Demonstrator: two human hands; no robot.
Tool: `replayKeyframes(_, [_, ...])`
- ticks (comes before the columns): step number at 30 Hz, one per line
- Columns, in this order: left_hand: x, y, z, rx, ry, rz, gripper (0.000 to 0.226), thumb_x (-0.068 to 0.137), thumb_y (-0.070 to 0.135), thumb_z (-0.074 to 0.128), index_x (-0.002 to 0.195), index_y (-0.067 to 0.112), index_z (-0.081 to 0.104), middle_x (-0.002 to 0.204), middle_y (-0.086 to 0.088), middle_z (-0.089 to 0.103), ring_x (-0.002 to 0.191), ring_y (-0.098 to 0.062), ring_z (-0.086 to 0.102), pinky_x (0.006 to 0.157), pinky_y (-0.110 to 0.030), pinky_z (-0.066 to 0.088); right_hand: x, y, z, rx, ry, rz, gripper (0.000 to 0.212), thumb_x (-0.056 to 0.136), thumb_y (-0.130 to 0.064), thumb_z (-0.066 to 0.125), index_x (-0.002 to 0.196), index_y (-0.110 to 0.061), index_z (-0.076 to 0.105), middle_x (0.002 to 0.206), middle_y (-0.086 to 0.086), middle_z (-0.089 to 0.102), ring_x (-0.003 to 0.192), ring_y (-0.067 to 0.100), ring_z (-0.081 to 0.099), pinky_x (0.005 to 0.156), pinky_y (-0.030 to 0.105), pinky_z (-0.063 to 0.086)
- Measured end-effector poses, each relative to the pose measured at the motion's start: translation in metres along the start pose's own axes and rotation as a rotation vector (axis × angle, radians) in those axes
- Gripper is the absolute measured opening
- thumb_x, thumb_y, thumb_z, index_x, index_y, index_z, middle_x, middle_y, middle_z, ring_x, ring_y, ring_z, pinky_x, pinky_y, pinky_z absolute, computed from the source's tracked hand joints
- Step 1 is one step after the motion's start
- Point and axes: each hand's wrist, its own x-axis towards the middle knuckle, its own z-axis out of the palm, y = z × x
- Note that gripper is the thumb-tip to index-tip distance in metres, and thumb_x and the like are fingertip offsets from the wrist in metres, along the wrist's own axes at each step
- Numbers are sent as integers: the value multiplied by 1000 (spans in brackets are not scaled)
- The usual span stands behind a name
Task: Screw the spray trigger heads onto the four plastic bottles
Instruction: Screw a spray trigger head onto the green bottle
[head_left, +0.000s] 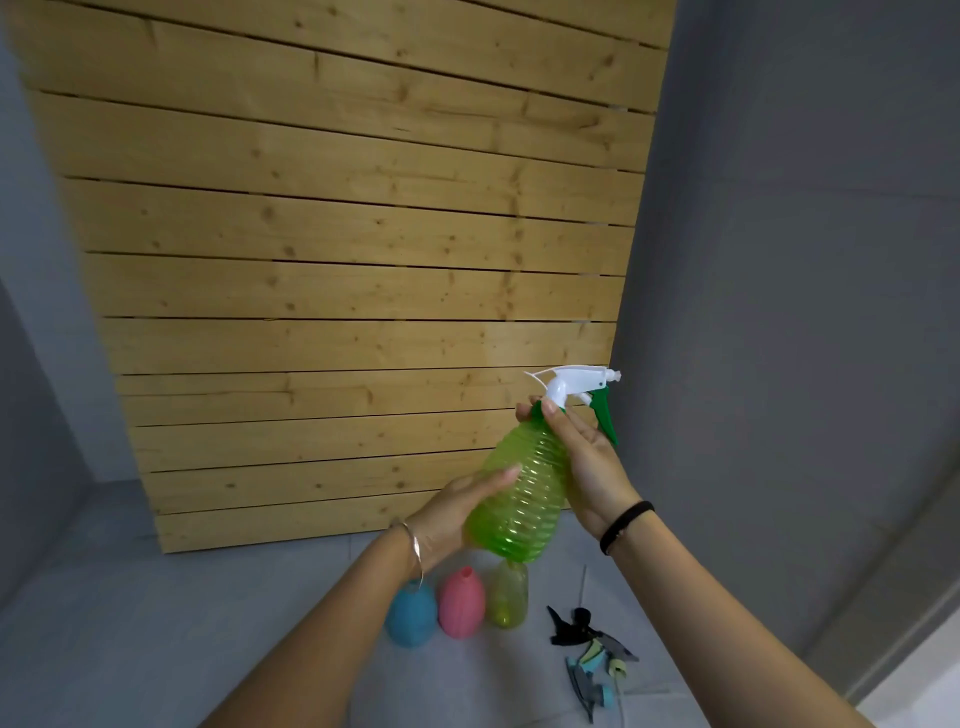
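I hold a ribbed green bottle (519, 499) tilted in the air. My left hand (457, 512) grips its lower body. My right hand (582, 457) pinches the neck just under the white and green trigger head (582, 389) that sits on top. On the grey floor below stand three open bottles without heads: a blue bottle (411, 616), a pink bottle (461, 603) and a yellow-green bottle (508, 595). To their right lie loose trigger heads (589, 654), black, grey and blue ones, in a small heap.
A wooden slat panel (337, 234) leans upright against the grey wall behind the bottles. The grey floor (156, 623) stretches to the left. A pale strip of floor or door edge shows at the far right corner.
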Motion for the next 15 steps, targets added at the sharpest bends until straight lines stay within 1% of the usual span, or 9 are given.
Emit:
replayKeyframes(2, [2,-4,4,233,134,69,36,71,39,77,100,21,64,93,4,73,77,-4,70,65,-19,55,-1,0,0,-10,34,13,30,80,-34,67,102,-13,70,94,-3,72,88,14,66,77,32,55])
replayKeyframes(4, [1,-3,7,307,276,162,46,62,43,82,98,25,60,92,6,72,72,3,69,59,-12,51,-1,-1,0,11,72,25,29,85,-31,64,105,-11,68,96,-2,72,91,16,65,80,33,54])
replayKeyframes(5, [1,-1,6,286,243,160,48,60,49,81,98,27,61,95,5,72,75,3,69,61,-12,51,-2,-3,-1,34,61,26,29,86,-31,63,106,-11,67,97,-2,71,91,17,64,82,34,54])
replayKeyframes(6, [0,0,4,209,138,116,52,58,55,79,98,26,64,99,3,72,81,0,70,66,-15,54,-2,-5,-1,60,24,32,28,86,-31,62,106,-12,66,97,-1,71,90,17,64,83,35,53])
replayKeyframes(7, [-2,2,3,102,20,51,56,58,60,76,100,24,68,102,0,72,87,-6,70,73,-21,56,-3,-7,0,88,-27,43,26,86,-32,60,104,-13,65,98,-1,70,90,17,63,84,36,53])
replayKeyframes(9, [-6,5,1,-2,-108,-30,66,54,61,78,103,17,70,103,-5,72,93,-18,69,85,-34,56,-4,-11,3,105,-99,63,28,84,-33,60,104,-14,64,101,0,69,89,16,63,82,35,52])
replayKeyframes(11, [-5,5,-1,55,-89,-28,70,51,60,80,103,15,69,100,-5,73,90,-18,69,82,-34,57,-5,-13,6,80,-82,75,39,78,-34,63,110,-11,64,102,0,70,88,15,64,78,32,55])
replayKeyframes(12, [-5,6,1,93,-50,-14,65,55,57,78,103,15,68,97,-4,73,88,-17,70,78,-31,58,-5,-13,7,70,-52,75,43,76,-33,65,111,-9,64,102,0,71,86,15,65,75,31,56])
replayKeyframes(15, [-5,8,6,152,62,47,37,70,44,75,95,17,69,86,2,75,80,-11,70,67,-21,56,-4,-13,9,77,4,63,33,76,-31,67,102,-11,68,100,0,70,82,14,67,70,31,56])
